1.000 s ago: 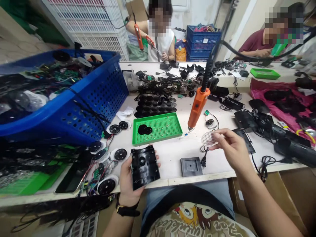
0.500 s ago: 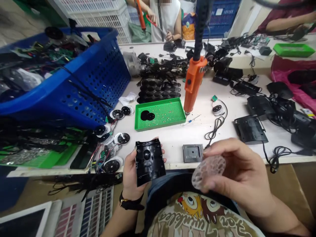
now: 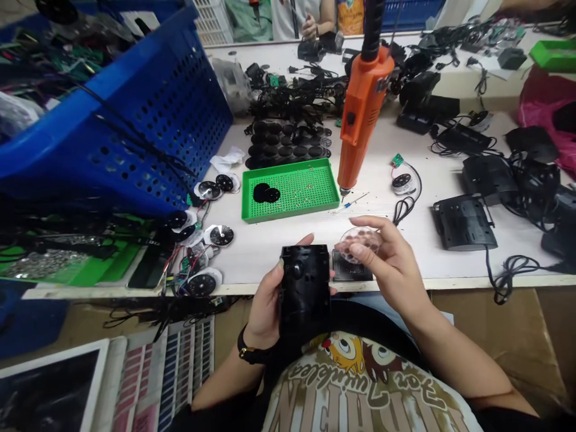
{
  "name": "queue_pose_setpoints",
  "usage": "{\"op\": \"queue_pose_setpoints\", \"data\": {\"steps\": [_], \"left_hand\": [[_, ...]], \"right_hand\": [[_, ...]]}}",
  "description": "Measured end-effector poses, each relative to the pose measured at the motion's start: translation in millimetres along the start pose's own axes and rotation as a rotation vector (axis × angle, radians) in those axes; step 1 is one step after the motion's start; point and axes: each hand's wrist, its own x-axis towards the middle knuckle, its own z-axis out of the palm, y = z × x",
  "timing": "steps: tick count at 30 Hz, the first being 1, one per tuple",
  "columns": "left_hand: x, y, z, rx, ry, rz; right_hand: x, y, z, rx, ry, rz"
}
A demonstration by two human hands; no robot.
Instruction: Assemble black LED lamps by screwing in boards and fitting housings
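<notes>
My left hand [image 3: 266, 300] grips a black plastic housing [image 3: 305, 294] by its sides, with the round knob on its face turned up toward me. Between the thumb and fingers of my right hand [image 3: 391, 258] is a clear round disc [image 3: 360, 243] patterned with holes. The disc is held just above a dark square block [image 3: 351, 270] at the table's front edge and partly covers it. A green perforated tray [image 3: 290, 210] beyond my hands holds black discs [image 3: 265, 193] and scattered small metal parts.
An orange electric screwdriver [image 3: 363, 117] hangs over the table beside the tray. On the left stands a blue basket [image 3: 153, 120] full of parts. Wired speaker-like units [image 3: 202, 285] lie at front left, and black housings with cables [image 3: 465, 222] at right. A co-worker's hand [image 3: 309, 27] shows across the table.
My right hand has moved the clear disc up and left, closer to the housing. In view, the housing sits farther right and more upright. The camera has tilted down.
</notes>
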Motion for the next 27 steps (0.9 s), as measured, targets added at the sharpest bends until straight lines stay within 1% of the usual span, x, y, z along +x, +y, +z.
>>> {"op": "queue_pose_setpoints", "data": {"steps": [2,3,5,8,11,14,21,27], "left_hand": [[2,-5,5.1,-0.008,-0.018,-0.027],[3,-8,7.5,-0.012,-0.025,-0.033],[4,-12,11.3,-0.022,-0.032,-0.039],[6,-17,13.0,-0.051,-0.062,-0.098],[7,-19,11.3,-0.075,-0.080,-0.196],[8,-21,10.0,-0.080,-0.043,-0.229],[8,-24,12.9,-0.073,-0.043,-0.212],[8,-23,14.2,-0.066,-0.040,-0.212]], "right_hand": [[1,-1,-2,-0.170,0.095,-0.102],[2,-2,-3,-0.255,0.112,-0.149],[5,-4,-4,-0.394,0.093,-0.224],[11,-8,-6,-0.506,0.006,-0.294],[16,-9,-9,-0.580,-0.068,-0.300],[21,-8,-9,-0.643,-0.110,-0.292],[25,-7,-7,-0.744,-0.143,-0.374],[23,-4,-7,-0.779,-0.139,-0.391]]}}
